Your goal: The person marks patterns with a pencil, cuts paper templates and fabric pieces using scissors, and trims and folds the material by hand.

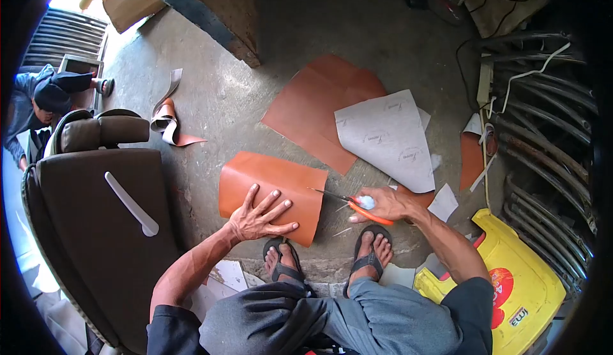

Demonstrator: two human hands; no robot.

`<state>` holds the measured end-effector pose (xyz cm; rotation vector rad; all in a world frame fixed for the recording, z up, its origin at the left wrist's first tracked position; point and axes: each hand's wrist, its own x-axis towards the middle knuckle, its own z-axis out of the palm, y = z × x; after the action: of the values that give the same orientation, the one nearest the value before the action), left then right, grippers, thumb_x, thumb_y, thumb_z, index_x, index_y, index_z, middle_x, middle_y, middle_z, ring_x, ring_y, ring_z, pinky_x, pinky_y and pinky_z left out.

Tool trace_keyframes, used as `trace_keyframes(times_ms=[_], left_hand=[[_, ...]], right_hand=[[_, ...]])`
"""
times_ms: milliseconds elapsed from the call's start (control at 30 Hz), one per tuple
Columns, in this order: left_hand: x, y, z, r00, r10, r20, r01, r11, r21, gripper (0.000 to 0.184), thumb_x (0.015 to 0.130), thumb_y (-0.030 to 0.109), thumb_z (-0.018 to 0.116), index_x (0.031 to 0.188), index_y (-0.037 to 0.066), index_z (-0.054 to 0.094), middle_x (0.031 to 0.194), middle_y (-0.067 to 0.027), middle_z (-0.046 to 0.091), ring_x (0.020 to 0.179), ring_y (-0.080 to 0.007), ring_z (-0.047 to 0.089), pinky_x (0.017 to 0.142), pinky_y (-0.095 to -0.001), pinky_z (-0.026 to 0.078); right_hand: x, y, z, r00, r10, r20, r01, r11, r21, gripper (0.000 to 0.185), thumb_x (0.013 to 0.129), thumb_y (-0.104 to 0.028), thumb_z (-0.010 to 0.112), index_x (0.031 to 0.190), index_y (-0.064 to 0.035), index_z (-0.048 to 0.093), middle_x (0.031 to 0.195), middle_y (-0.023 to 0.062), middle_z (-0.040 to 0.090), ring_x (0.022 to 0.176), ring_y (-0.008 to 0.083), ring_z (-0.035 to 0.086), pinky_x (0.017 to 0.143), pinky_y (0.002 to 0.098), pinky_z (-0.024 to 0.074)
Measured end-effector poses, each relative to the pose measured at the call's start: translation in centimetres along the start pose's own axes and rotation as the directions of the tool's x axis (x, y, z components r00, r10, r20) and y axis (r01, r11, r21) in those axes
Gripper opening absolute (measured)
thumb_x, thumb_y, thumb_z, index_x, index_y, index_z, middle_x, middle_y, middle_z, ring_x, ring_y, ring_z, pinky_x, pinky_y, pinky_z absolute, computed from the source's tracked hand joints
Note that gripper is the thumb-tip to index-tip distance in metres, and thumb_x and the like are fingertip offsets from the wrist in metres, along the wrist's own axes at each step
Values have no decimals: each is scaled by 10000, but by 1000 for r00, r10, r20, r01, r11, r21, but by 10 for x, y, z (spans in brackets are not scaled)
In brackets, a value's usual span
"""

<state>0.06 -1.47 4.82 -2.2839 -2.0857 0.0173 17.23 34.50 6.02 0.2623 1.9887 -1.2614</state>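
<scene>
My left hand [260, 217] lies with fingers spread on an orange-brown sheet [274, 179] on the floor in front of my feet. In my right hand [386, 204] is a pair of scissors [375, 217] with orange handles, along with a small whitish thing at the fingers. The blades point left, their tips near the sheet's right edge. Beyond lies a larger brown sheet [316, 109], partly covered by a pale printed sheet [388, 139].
A dark padded seat [105, 240] stands at the left; behind it a person [48, 103] sits low. Curled strips [167, 122] lie on the floor. Metal tubes [543, 119] and a yellow plastic piece [511, 253] are at the right. A wooden piece [223, 10] juts in above.
</scene>
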Motion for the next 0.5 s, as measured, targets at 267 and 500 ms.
trace_keyframes(times_ms=[267,500], left_hand=[[-1,1,3,1000,-18,-7,18,1000,-8,595,876,613,568,1427,546,355,1541,-19,385,1414,-288,406,1147,-692,248],[-4,-2,5,1000,0,-1,0,1000,3,602,892,461,545,1445,549,324,1556,-9,368,1430,-281,389,1150,-694,247]], right_hand=[[26,-2,-9,995,-36,91,34,999,29,869,707,-779,713,1177,-48,683,1051,227,701,1017,357,676,864,450,523],[28,-5,-16,986,2,166,-8,999,37,799,724,-745,731,1173,-85,697,1042,188,705,997,329,674,841,434,522]])
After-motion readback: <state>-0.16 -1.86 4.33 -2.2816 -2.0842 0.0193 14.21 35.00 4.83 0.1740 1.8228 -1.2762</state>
